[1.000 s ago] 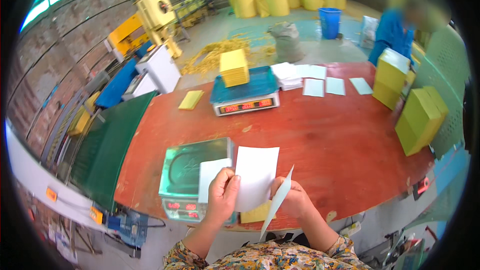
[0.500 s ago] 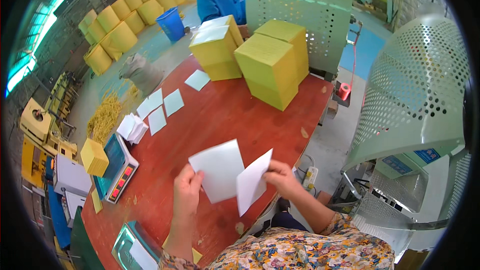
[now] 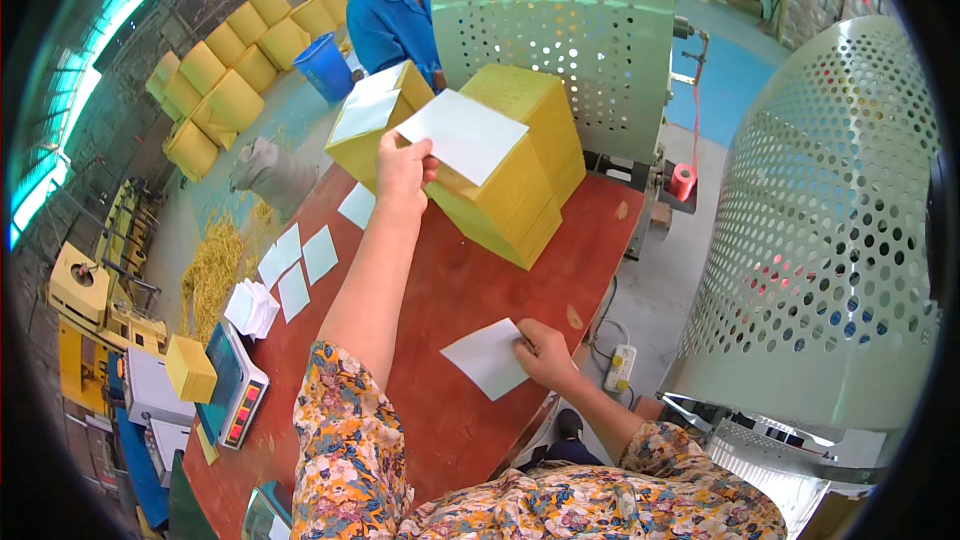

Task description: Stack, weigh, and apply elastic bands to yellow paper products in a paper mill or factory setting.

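Note:
My left hand (image 3: 405, 168) reaches far forward, pinching the near left corner of a white paper sheet (image 3: 465, 132). That sheet is over the top of a tall block of stacked yellow paper (image 3: 515, 205); I cannot tell whether it lies flat on it. Close to my body, above the red table (image 3: 400, 400), my right hand (image 3: 545, 352) grips the right edge of another white paper sheet (image 3: 484, 360). Left of the first block stands a second yellow paper stack (image 3: 352, 152), with white sheets (image 3: 366, 112) on top, partly behind my left hand.
Loose white sheets (image 3: 293, 292) and a small white pile (image 3: 250, 309) line the table's left side. A digital scale (image 3: 240, 390) bears a small yellow block (image 3: 190, 368). Beyond the stacks are a person in blue (image 3: 390, 25) and a perforated green guard (image 3: 550, 30); another guard (image 3: 810, 240) stands right.
My left hand has carried its sheet forward from in front of me to over the nearer yellow block. My right hand stays near me with its sheet, now tilted flatter. The view has shifted.

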